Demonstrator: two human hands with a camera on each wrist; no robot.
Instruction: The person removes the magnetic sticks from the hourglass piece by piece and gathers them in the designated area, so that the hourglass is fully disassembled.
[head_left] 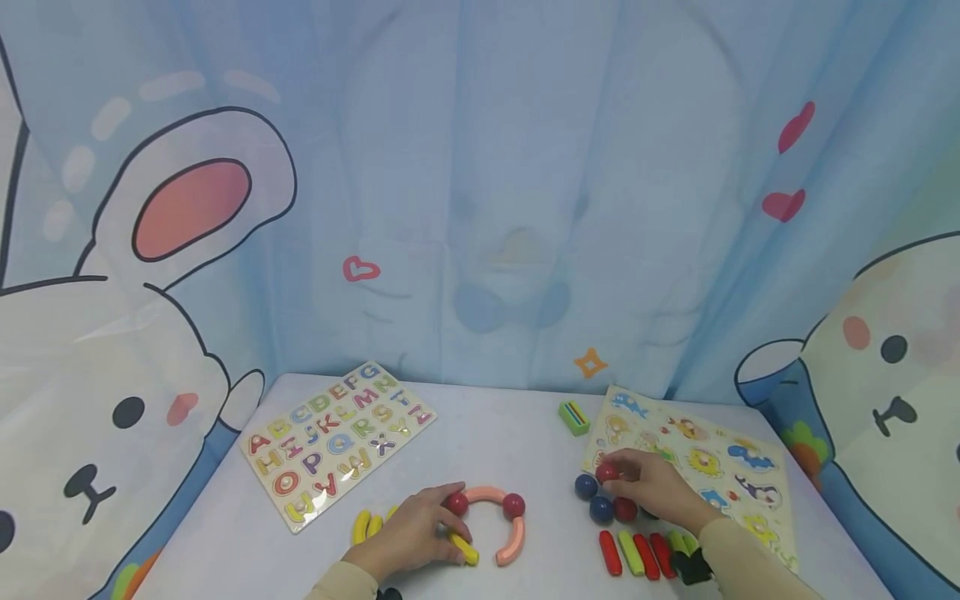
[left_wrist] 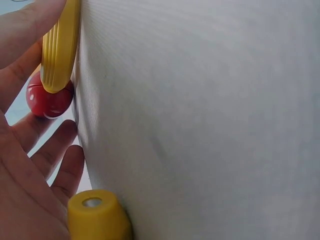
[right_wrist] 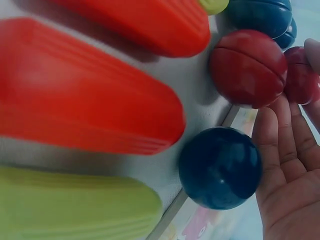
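My left hand (head_left: 420, 533) pinches a yellow stick (head_left: 465, 550) low over the table; in the left wrist view the thumb lies on this ribbed stick (left_wrist: 60, 52), its end overlapping a red ball (left_wrist: 50, 105). That ball joins an arch of curved pink pieces (head_left: 486, 493) with a second red ball (head_left: 513, 505). With thumb and fingers, my right hand (head_left: 660, 492) holds a red ball (right_wrist: 301, 75). Beside it are another red ball (right_wrist: 248, 68) and several dark blue balls (head_left: 601, 510). Part of the yellow stick is hidden by the left hand.
Red sticks (head_left: 610, 553) and green sticks (head_left: 631, 553) lie in a row before the right hand. More yellow pieces (head_left: 362, 526) are left of the left hand. An alphabet board (head_left: 337, 442), an animal puzzle board (head_left: 652, 417) and a small green striped block (head_left: 573, 418) lie farther back.
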